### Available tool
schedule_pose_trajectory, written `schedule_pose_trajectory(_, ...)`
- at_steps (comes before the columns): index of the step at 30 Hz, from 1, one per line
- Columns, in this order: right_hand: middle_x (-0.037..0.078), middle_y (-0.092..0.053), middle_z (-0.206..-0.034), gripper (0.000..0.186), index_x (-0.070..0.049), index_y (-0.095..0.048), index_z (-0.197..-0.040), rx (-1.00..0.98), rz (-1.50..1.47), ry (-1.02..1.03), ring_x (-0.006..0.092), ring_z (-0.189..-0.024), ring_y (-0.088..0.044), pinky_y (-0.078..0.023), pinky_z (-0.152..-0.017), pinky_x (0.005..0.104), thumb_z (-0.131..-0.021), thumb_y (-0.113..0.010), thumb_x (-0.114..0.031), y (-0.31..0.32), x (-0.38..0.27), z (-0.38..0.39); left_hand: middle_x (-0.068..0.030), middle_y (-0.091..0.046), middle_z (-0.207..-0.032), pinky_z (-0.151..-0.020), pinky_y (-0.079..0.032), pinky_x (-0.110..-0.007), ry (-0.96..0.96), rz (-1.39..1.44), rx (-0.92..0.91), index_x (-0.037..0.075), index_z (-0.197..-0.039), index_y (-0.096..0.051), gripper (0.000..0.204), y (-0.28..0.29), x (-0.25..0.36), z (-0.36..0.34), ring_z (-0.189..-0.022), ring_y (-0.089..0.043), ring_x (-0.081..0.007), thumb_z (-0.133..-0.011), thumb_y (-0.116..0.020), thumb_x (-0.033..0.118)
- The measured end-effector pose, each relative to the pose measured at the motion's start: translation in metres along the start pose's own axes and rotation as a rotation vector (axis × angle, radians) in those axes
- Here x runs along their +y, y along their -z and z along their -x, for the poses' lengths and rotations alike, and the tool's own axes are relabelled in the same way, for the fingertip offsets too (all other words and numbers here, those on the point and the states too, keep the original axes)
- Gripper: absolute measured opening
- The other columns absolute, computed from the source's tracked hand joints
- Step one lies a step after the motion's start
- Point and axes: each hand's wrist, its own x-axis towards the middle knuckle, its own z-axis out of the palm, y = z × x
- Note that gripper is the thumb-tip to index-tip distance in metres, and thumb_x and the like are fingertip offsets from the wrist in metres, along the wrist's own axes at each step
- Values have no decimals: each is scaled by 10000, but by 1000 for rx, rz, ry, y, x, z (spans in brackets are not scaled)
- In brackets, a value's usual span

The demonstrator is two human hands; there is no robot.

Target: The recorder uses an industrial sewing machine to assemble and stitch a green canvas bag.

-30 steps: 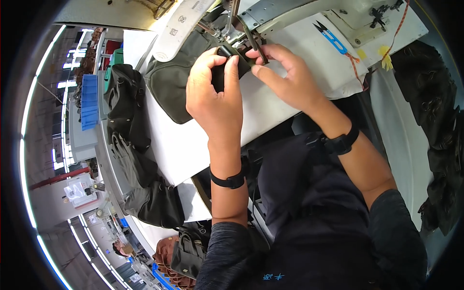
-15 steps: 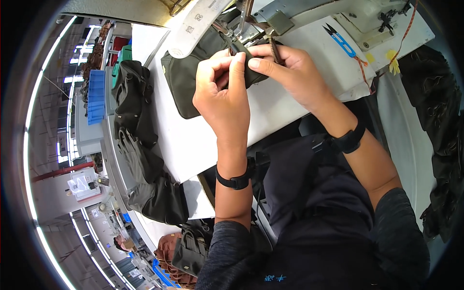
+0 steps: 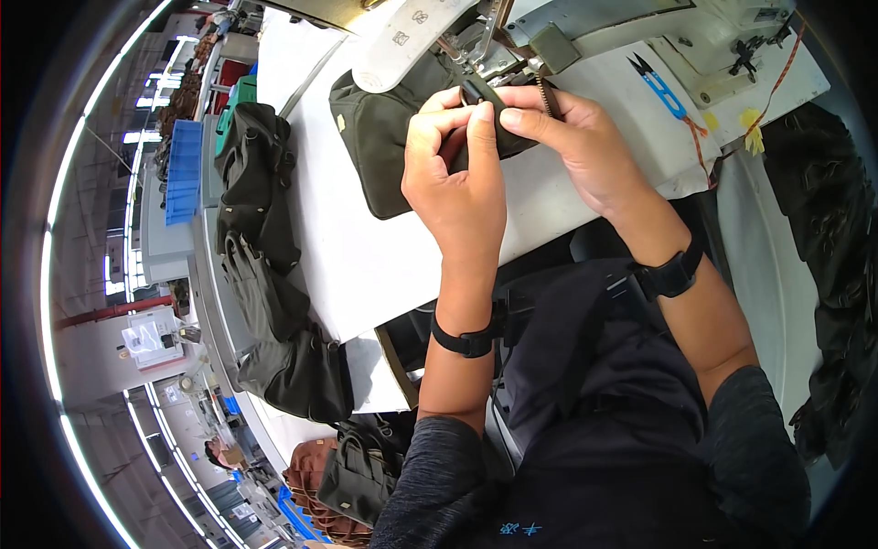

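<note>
A dark olive fabric bag (image 3: 377,151) lies on the white worktable, under the arm of a sewing machine (image 3: 393,50). With thumb and fingertips, my left hand (image 3: 462,188) pinches a small dark folded tab (image 3: 476,91) on the bag, close to the machine's needle area. My right hand (image 3: 590,156) is closed on the same olive fabric just to the right, thumb pressed on top. A ribbed brass-coloured piece (image 3: 548,97) stands by its fingers; I cannot tell whether they touch it. The fingertips partly hide the gripped edge.
Blue-handled thread snips (image 3: 660,87) lie on the table (image 3: 343,265) to the right, beside an orange cord. Several olive bags (image 3: 261,293) line the table's left side. More dark bags (image 3: 828,247) hang at far right. A blue bin (image 3: 183,174) stands far left.
The whole view has shifted, so table, machine and hands appear farther right. Both hands keep their grip on the fabric, and more of the dark tab shows above my left fingertips.
</note>
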Motion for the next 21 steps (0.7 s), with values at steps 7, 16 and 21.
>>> schedule_pose_trajectory(7,37,-703,-1109,325,19,-704,-1230,3,-2,-64,97,-1057,-619,-471,-948,267,-960,-718,-162,-6,-11,2,-129,-661,-1179,-847,-564,-257,109,113,5,-1,-987,-620,114,3,6,-1,-964,-652,-126,-968,-718,55)
schedule_pose_trajectory(16,42,-700,-1131,338,36,-699,-1227,8,-24,-51,98,-1072,-606,-451,-972,267,-952,-722,-159,-8,-12,-3,-146,-649,-1181,-831,-571,-255,90,191,19,-18,-987,-611,110,-3,-1,-8,-979,-659,-140,-976,-701,45)
schedule_pose_trajectory(21,34,-699,-1108,302,29,-713,-1195,67,-31,-63,91,-1057,-600,-446,-968,259,-948,-721,-144,-15,-17,0,-159,-662,-1181,-791,-576,-259,77,144,20,-21,-990,-609,113,-3,-1,-10,-958,-676,-148,-974,-699,46)
